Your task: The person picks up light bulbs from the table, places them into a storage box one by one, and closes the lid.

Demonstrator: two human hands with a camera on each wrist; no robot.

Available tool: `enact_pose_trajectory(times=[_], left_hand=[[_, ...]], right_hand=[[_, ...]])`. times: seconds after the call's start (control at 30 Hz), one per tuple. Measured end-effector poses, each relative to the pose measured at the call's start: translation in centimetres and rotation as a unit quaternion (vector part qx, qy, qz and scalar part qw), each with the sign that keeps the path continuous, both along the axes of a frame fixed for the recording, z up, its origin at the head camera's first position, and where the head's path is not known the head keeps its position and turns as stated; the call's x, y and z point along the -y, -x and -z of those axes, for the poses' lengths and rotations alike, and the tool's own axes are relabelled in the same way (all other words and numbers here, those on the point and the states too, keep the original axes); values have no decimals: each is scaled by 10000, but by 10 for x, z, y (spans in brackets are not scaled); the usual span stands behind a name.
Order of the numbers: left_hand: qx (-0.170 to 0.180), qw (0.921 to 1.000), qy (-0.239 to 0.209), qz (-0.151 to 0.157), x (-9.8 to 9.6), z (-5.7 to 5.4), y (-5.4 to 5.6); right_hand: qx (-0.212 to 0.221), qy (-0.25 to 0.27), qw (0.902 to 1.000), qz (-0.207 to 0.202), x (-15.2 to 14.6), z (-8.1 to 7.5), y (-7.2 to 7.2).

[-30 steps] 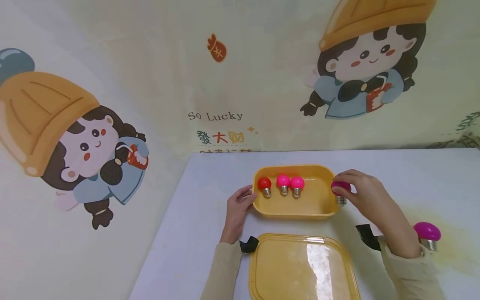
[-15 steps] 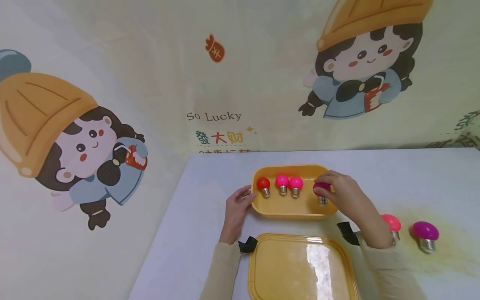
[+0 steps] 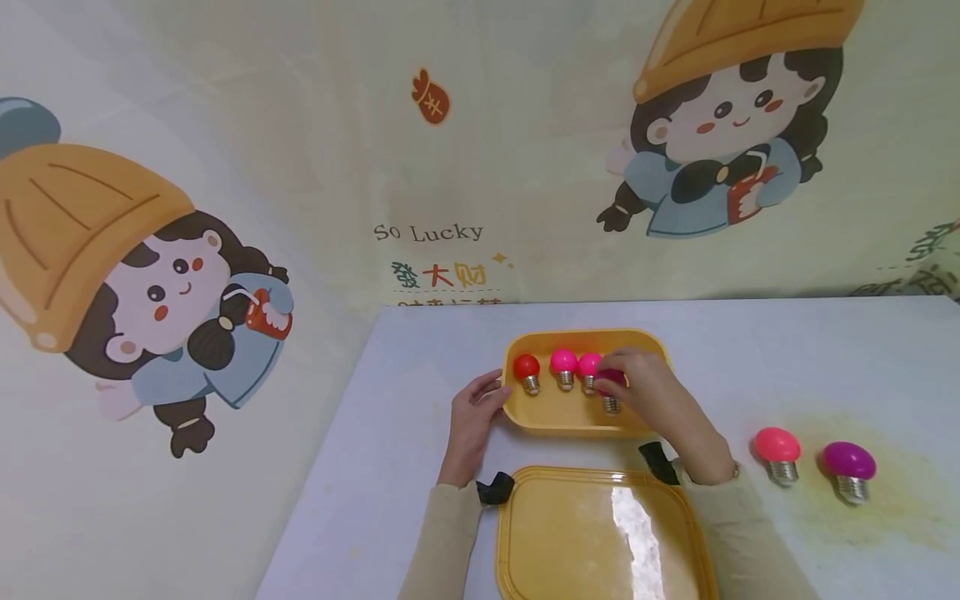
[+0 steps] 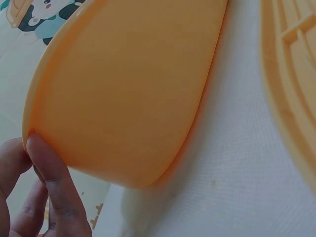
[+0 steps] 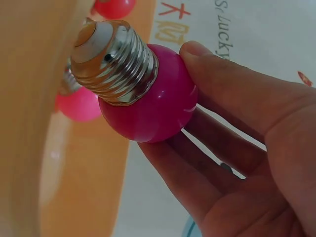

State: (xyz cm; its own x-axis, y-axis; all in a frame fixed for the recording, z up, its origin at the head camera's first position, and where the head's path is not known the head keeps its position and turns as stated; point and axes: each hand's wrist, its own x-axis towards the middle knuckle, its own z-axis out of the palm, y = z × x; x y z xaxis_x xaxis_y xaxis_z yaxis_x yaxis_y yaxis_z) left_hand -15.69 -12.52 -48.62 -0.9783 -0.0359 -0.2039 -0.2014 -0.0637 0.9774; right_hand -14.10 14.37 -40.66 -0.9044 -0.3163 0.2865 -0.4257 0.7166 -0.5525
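Observation:
My right hand (image 3: 643, 392) pinches a purple light bulb (image 5: 150, 98) by its round end, with the metal screw base (image 3: 611, 405) pointing down. It is over the right half of a yellow plastic box (image 3: 555, 423), close beside the bulbs in there. Inside stand a red bulb (image 3: 527, 367) at the left and two pink bulbs, the left one (image 3: 564, 363) whole in view, the right one (image 3: 588, 365) partly behind my fingers. My left hand (image 3: 472, 421) grips the box's left end by its rim, thumb and fingers (image 4: 49, 163) on either side of the wall.
A coral-pink bulb (image 3: 777, 447) and another purple bulb (image 3: 851, 463) lie on the white table (image 3: 847, 358) at the right. A yellow lid or tray (image 3: 585, 533) lies in front of the box. A patterned cloth (image 3: 525, 150) hangs behind.
My right hand has carried the purple bulb leftward from the box's right edge to beside the pink bulbs. The coral-pink bulb on the table has come into view. My left hand stays put.

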Motion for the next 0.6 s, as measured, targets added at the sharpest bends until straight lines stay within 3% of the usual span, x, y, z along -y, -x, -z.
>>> enact_pose_trajectory(times=[0.53, 0.6], left_hand=[[-153, 9998, 96, -38, 0, -1, -2], [-137, 9999, 102, 17, -2, -9, -5]], right_hand=[[224, -105, 9997, -40, 25, 18, 11], [374, -87, 9992, -58, 26, 20, 12]])
